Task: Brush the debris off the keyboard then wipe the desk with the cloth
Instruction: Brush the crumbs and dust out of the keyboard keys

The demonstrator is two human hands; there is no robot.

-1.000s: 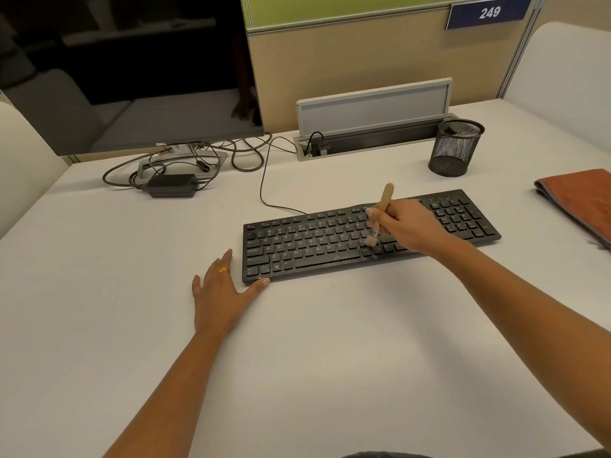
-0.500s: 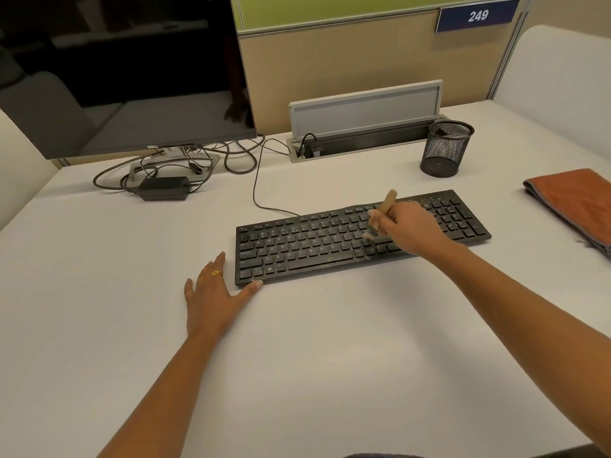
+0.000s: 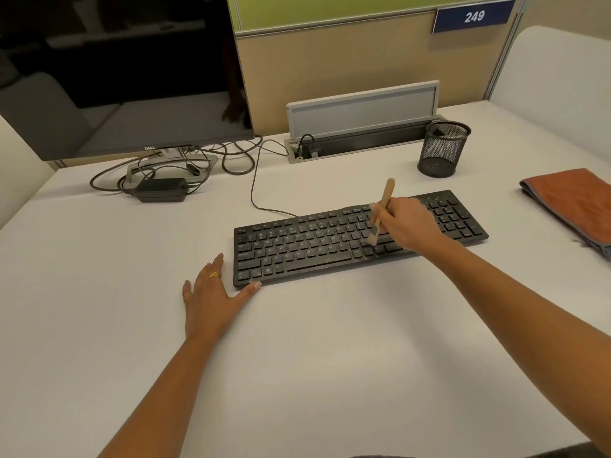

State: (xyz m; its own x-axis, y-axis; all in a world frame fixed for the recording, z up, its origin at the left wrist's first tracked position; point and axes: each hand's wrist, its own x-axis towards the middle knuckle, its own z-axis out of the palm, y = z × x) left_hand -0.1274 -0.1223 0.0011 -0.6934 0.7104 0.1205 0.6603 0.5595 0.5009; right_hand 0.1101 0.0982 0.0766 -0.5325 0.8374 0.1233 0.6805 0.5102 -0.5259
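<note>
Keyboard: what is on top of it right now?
The brush, gripped by the right hand, has its bristles on the keyboard right of centre. Pale debris specks show along the front rows. The keys under that hand are covered.

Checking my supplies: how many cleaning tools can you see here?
2. The brush is gripped in the right hand over the keyboard; the orange cloth lies on the desk, far right. More could be off-camera.

Left grip flat, fingers spread — right grip pinching a brush, both forearms stretched forward
</note>
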